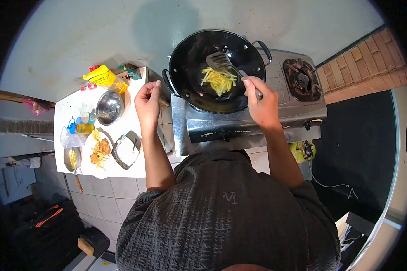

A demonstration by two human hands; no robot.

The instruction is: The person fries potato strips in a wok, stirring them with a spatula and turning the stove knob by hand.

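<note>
A black wok with two loop handles sits on the left burner of the stove. In it lies a small heap of pale yellow strips, looking like cut potato, in a shiny film of oil. My right hand is closed round the handle of a slotted spatula, whose head rests over the upper edge of the strips. Just left of the wok's left handle, and seemingly apart from it, is my left hand. Its fingers are curled in with the thumb up, and nothing shows in them.
The metal stove has a second burner at right. On the white table at left stand a steel bowl, a plate of fried food, a square dark dish, a small pan and a yellow bag.
</note>
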